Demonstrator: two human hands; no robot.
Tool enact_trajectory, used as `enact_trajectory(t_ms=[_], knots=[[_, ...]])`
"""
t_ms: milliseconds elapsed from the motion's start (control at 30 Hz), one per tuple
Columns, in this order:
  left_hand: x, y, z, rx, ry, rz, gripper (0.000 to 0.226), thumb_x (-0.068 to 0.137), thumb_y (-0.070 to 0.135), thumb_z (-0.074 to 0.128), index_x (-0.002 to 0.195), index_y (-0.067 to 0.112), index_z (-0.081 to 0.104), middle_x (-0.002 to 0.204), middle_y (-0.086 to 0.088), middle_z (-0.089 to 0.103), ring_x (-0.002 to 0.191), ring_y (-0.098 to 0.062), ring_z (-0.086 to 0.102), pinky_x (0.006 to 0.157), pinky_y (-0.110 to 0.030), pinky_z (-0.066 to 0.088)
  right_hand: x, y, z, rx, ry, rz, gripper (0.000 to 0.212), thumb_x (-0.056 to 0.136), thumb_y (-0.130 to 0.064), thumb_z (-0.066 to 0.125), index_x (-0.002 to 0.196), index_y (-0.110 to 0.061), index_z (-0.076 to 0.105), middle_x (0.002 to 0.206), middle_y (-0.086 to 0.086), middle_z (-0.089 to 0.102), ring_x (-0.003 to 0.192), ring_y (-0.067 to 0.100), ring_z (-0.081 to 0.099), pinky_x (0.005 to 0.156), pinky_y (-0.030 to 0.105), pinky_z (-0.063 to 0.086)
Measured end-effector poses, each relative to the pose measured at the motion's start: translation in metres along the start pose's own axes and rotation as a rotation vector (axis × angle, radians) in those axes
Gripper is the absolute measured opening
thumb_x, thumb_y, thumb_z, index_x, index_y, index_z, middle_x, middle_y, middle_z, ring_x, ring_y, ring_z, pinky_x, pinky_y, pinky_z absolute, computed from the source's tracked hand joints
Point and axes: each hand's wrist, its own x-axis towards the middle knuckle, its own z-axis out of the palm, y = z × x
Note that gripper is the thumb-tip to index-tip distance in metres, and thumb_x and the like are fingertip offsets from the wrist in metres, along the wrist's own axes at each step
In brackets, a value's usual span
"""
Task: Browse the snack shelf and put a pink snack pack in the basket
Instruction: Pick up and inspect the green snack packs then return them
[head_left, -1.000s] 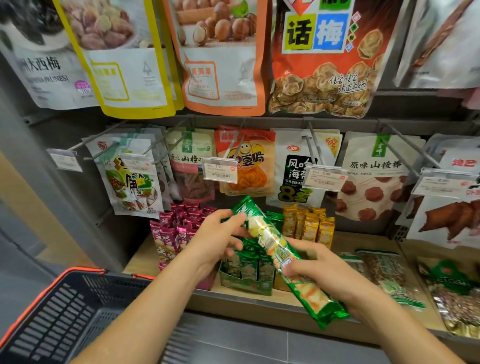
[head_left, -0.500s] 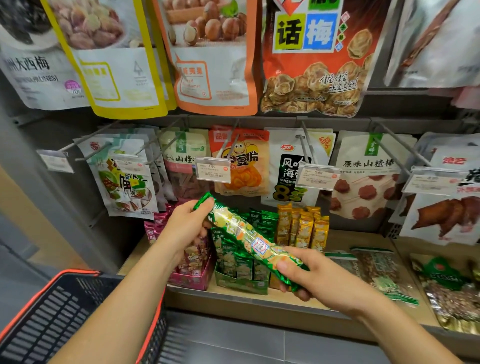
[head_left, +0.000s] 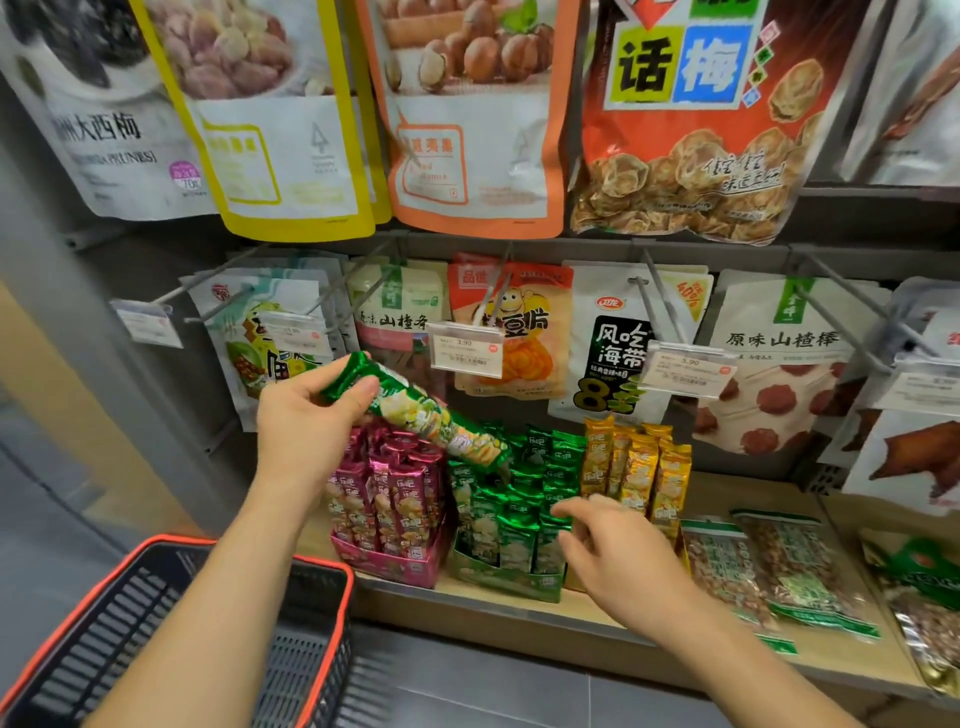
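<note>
Magenta foil packs (head_left: 396, 488) upright in carton (head_left: 387, 565)

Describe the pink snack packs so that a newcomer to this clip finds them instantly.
Look at the wooden bottom shelf beneath the hanging pouches, where three clusters of upright stick packs stand side by side. The pink snack packs stand leftmost, just below the left hand; their neighbours are green packs, then gold packs.

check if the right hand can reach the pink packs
Probably yes: the right hand is empty and the pink packs stand exposed, though the left hand holds a green pack over them.
</note>
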Motion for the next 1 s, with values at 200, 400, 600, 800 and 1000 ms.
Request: enact_trajectory(t_ms=[200, 400, 600, 800, 1000], knots=[[-0.004, -0.011, 0.028, 0.153, -0.167, 0.125, 0.044, 0.076, 0.009, 0.079, 0.099, 0.045, 0.068, 0.092, 0.024, 0.068, 0.090, 0.013, 0.063, 0.082, -0.004, 0.046, 0.029, -0.006, 0.017, -0.112, 0.011, -0.035, 0.042, 0.098, -0.031, 0.049, 0.139, -0.028, 0.047, 0.129, -0.008, 0.050, 0.123, 0.014, 0.043, 0.102, 0.031, 0.042], [-0.003, -0.030, 0.052, 0.265, -0.309, 0.190, 0.036, 0.078, 0.009, 0.078, 0.109, 0.026, 0.073, 0.100, 0.015, 0.069, 0.093, 0.013, 0.062, 0.088, -0.002, 0.042, 0.079, -0.007, 0.040, -0.278, -0.090, 0.015, 0.056, 0.095, -0.045, 0.050, 0.145, -0.027, 0.033, 0.150, 0.002, 0.034, 0.140, 0.025, 0.029, 0.106, 0.046, 0.035], [0.001, -0.044, 0.069, 0.404, -0.386, 0.299, 0.035, 0.082, 0.014, 0.074, 0.116, 0.021, 0.071, 0.104, 0.015, 0.062, 0.099, 0.007, 0.055, 0.090, 0.004, 0.033, 0.100, 0.002, 0.058, -0.362, -0.182, 0.081, 0.056, 0.093, -0.062, 0.039, 0.139, -0.030, 0.041, 0.143, -0.002, 0.046, 0.134, 0.023, 0.038, 0.101, 0.054, 0.029], [0.000, -0.052, 0.086, 0.322, -0.528, 0.266, 0.040, 0.076, 0.014, 0.075, 0.113, 0.028, 0.071, 0.106, 0.012, 0.068, 0.098, 0.004, 0.061, 0.091, -0.008, 0.044, 0.121, -0.004, 0.047, 0.137, 0.001, 0.039, 0.067, 0.082, -0.046, 0.068, 0.141, -0.031, 0.041, 0.137, 0.000, 0.054, 0.123, 0.024, 0.053, 0.097, 0.043, 0.046], [0.004, -0.076, 0.087, 0.454, -0.598, -0.082, 0.041, 0.078, 0.006, 0.073, 0.107, 0.032, 0.059, 0.111, -0.005, 0.068, 0.071, -0.005, 0.064, 0.074, -0.016, 0.049, 0.128, 0.004, 0.039, 0.312, 0.150, 0.044, 0.063, 0.079, -0.031, 0.078, 0.122, -0.033, 0.032, 0.104, -0.001, 0.064, 0.094, 0.025, 0.066, 0.078, 0.040, 0.054]])
